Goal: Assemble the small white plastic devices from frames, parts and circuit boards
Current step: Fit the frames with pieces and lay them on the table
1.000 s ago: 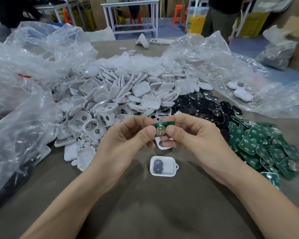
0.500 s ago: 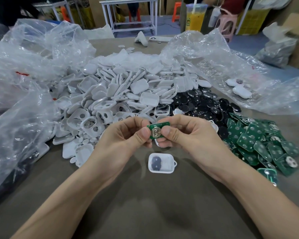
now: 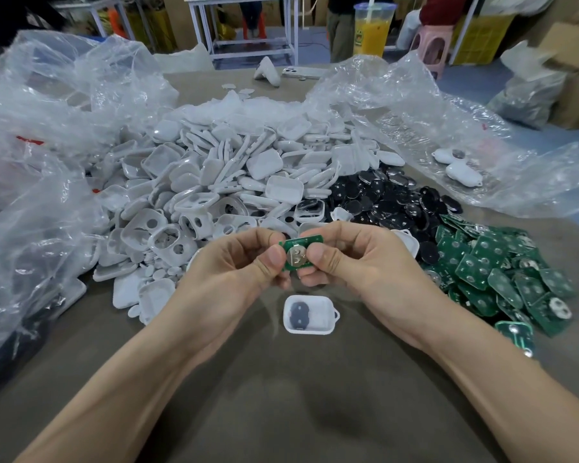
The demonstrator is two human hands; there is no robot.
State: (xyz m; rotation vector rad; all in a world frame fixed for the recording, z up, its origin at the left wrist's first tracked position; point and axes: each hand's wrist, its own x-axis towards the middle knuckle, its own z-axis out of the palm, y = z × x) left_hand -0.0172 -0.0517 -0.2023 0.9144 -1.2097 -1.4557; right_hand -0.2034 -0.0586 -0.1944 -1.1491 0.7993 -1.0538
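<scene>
Board (image 3: pixel 296 256), green with a round metal clip on its upper face, is held clear of the table (image 3: pixel 298 396), just beyond the shell (image 3: pixel 319 325). Left hand (image 3: pixel 228 279) pinches the board's left edge, thumb on top and the other fingers curled beneath. Right hand (image 3: pixel 365 262) pinches the right edge in the same way, so both thumbs (image 3: pixel 321 255) press the upper face on either side of the clip. The board is tilted slightly, its left end lower. The shell is an open white tray with a small loop at its right corner; it lies flat on the table, hollow side up, with a dark pad (image 3: pixel 297 315) seated in its left half. Beyond the shell and to its left lies a large heap of white parts (image 3: pixel 231 182), made up of frames, covers and small ovals. Beyond it and to the right lies a heap of black discs (image 3: pixel 381 198). To the right of the shell is a heap of green boards (image 3: pixel 498 272). Clear plastic bags lie at the far left (image 3: pixel 30 145) and far right (image 3: pixel 448 128) of the shell; two closed white devices (image 3: pixel 462 172) rest on the right one.
</scene>
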